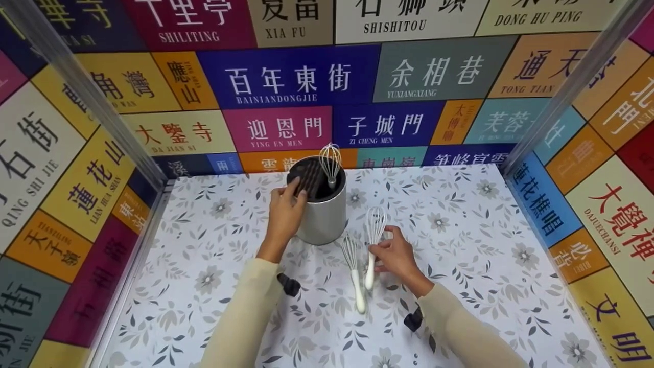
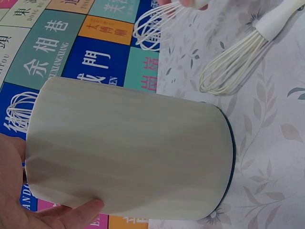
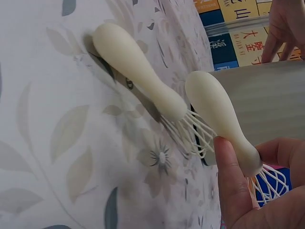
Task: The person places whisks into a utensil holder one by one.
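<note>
A whisk with a cream handle [image 3: 214, 105] is pinched between the thumb and fingers of my right hand [image 1: 396, 253], wires up, over the table. My left hand [image 1: 287, 204] grips the rim of a light grey utensil holder [image 1: 323, 222] on its left side, with fingertips over the dark slotted insert [image 1: 309, 179]. Upright in the holder stands a whisk [image 1: 330, 166], its wires above the rim and its handle hidden inside. Another cream-handled whisk [image 1: 358, 291] lies on the table just left of the held one, its wires pointing to the holder.
A white cloth with grey flowers and leaves [image 1: 209, 278] covers the table. Colourful panels of printed sign names [image 1: 286, 76] rise at the back and on both sides. Clear corner strips [image 1: 562, 82] join the panels.
</note>
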`<action>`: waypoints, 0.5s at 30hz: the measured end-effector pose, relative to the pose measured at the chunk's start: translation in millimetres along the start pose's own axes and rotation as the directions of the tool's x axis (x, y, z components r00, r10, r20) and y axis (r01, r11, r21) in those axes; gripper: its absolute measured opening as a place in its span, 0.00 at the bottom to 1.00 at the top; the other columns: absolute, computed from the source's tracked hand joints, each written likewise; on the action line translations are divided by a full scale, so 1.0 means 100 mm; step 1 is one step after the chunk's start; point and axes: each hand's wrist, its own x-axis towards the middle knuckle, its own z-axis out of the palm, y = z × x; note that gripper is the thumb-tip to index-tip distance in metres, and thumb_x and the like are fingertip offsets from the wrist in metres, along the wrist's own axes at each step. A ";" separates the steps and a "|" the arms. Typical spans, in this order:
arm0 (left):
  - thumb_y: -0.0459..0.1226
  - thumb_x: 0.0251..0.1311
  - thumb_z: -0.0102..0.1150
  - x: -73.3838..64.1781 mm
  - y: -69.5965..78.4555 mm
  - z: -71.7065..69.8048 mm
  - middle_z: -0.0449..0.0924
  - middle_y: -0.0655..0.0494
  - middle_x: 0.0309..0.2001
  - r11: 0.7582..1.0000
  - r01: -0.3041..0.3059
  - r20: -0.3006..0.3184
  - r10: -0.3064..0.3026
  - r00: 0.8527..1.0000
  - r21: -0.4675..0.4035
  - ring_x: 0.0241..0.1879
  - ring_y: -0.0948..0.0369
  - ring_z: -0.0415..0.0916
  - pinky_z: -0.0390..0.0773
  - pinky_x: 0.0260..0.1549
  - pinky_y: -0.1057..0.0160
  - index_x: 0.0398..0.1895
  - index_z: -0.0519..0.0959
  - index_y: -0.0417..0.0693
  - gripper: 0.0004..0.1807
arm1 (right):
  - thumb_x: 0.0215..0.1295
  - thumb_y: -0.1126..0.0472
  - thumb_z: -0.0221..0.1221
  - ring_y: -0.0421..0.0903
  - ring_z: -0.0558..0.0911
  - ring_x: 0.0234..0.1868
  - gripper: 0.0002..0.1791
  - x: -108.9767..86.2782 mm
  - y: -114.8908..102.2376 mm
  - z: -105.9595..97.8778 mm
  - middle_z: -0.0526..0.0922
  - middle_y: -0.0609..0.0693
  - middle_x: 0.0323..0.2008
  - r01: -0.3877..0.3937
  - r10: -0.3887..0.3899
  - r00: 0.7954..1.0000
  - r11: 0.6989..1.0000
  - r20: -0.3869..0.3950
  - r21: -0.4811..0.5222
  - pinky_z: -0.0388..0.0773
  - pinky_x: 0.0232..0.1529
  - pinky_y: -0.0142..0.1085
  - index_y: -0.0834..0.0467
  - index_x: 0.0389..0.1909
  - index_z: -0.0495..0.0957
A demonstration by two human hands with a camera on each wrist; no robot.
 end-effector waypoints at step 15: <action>0.51 0.74 0.51 0.01 -0.01 0.01 0.70 0.40 0.61 1.000 0.007 -0.005 -0.007 1.000 0.002 0.57 0.46 0.75 0.72 0.61 0.46 0.74 0.71 0.61 0.27 | 0.66 0.56 0.65 0.49 0.88 0.36 0.42 0.07 -0.56 -0.13 0.82 0.59 0.50 0.128 -0.128 0.991 0.992 0.027 0.018 0.86 0.32 0.45 0.50 0.77 0.56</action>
